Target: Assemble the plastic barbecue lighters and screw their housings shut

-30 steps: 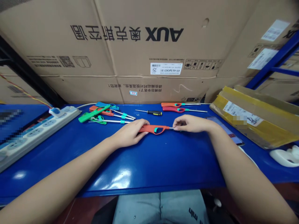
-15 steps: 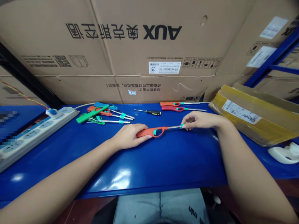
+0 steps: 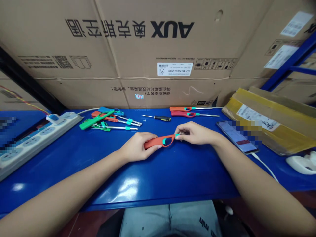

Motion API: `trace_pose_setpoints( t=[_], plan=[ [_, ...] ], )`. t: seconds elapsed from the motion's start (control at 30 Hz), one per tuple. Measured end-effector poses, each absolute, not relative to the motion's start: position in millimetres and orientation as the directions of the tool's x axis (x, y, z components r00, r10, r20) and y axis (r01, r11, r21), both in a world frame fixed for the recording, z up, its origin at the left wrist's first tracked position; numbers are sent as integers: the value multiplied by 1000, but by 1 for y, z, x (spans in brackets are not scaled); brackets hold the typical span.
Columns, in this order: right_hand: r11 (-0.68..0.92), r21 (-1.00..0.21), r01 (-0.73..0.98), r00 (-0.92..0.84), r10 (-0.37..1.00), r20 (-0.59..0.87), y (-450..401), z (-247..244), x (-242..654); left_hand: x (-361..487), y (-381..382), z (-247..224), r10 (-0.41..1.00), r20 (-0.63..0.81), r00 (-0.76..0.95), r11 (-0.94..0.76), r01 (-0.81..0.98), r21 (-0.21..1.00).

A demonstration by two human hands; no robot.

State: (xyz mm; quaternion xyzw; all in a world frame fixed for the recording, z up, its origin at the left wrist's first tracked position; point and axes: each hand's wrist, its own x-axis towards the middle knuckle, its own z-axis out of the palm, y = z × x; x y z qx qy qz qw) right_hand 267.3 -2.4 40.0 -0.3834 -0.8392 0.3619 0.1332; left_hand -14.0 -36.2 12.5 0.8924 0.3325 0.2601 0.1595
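An orange lighter point(image 3: 157, 141) lies level above the blue table, its handle in my left hand point(image 3: 138, 146), whose fingers wrap round its rear end. My right hand point(image 3: 189, 133) pinches a small teal collar point(image 3: 177, 136) at the front of the lighter's body, and its fingers hide the metal tube. Behind my hands a black and yellow screwdriver point(image 3: 161, 118) rests on the table. An orange lighter point(image 3: 179, 109) and a red lighter point(image 3: 182, 114) lie side by side at the back.
Several lighters, with a green one point(image 3: 97, 120) on top, are piled at the back left beside a white power strip point(image 3: 44, 135). To the right are a phone point(image 3: 234, 135) with a white cable, a yellow-taped box point(image 3: 271, 123) and a white object point(image 3: 300, 164). Cardboard stands behind the blue table point(image 3: 168, 177).
My right hand has moved left along the tube to the lighter's body, with the teal collar. The phone, hidden behind my right arm before, now shows.
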Motion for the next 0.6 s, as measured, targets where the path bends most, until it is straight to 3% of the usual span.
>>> trace_pose_setpoints(
  t=[0.6],
  plan=[
    [509, -652, 562, -609, 788, 90, -4, 33, 256, -17, -31, 16, 719, 334, 609, -671, 483, 562]
  ],
)
